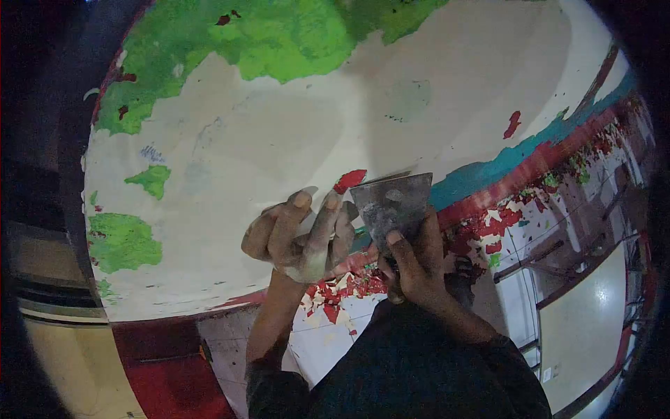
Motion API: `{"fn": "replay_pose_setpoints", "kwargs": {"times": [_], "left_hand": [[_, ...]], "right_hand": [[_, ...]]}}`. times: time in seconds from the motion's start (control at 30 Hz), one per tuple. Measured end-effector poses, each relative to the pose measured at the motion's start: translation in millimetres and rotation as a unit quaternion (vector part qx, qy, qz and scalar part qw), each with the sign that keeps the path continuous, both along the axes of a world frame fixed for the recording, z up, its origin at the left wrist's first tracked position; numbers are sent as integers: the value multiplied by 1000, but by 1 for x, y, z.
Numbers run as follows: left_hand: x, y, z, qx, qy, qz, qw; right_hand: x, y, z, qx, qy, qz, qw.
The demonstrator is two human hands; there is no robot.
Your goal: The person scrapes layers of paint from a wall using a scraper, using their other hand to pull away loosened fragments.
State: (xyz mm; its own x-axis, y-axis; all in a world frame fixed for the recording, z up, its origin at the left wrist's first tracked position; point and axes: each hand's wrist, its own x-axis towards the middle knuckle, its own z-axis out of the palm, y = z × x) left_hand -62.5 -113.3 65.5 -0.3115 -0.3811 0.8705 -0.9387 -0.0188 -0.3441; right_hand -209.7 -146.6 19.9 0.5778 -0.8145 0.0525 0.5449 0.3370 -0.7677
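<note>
Dark, near-black top (pixel 412 359); matching dark sleeves (pixel 278 392) ending at forearms; hands (pixel 301 234) bare.

One head-worn camera faces forward and down at nearby hands (pixel 300 237).

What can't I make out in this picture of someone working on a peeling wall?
All in the head view:
- Scraper handle: mostly covered by the right hand.
- Red flake by the left hand: whether it is held or stuck to the wall is unclear.
- Blue scribble: too small and faint to read.
- Floor beneath the person: blocked by dark clothing.
- Outer surroundings: lost in the dark border.
</note>
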Motion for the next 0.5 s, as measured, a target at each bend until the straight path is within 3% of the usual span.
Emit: {"fn": "replay_pose_setpoints", "kwargs": {"times": [0.23,0.5], "left_hand": [[2,-4,4,-6,-92,60,994],[2,5,-4,68,-35,41,996]], "right_hand": [[2,1,1,30,12,27,999],[12,7,2,72,-51,0,996]]}}
